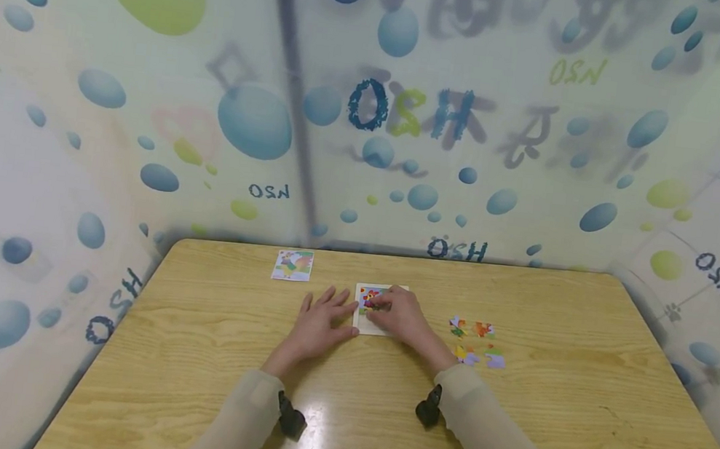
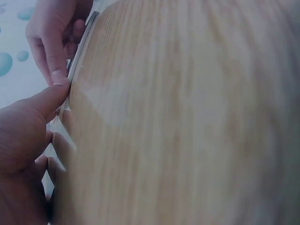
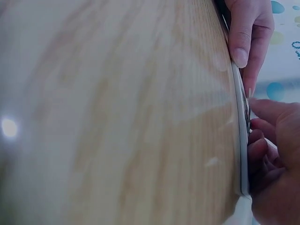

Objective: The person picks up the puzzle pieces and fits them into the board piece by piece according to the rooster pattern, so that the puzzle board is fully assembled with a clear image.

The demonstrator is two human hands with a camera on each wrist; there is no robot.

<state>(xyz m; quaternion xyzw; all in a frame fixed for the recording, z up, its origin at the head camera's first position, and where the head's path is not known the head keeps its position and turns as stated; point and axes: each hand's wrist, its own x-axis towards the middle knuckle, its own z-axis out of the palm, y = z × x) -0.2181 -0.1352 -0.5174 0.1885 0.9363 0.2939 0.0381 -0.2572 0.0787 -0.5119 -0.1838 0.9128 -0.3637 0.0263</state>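
A jigsaw puzzle in a white-framed tray point(image 1: 357, 324) lies on the table before me, its upper left showing a colourful picture. My left hand point(image 1: 318, 328) rests at the tray's left edge with fingers spread, thumb at the near corner. Over the tray, my right hand point(image 1: 404, 315) pinches a puzzle piece point(image 3: 250, 93), whose thin edge shows at the thumb tip in the right wrist view. The right hand covers much of the tray's right side. In the left wrist view the left thumb point(image 2: 58, 96) is at the tray's rim.
Several loose puzzle pieces point(image 1: 483, 330) lie on the wooden table point(image 1: 555, 311) right of the tray, some close to the right forearm. A square picture card point(image 1: 293, 265) lies at the back left. A patterned wall point(image 1: 504, 232) stands behind the table.
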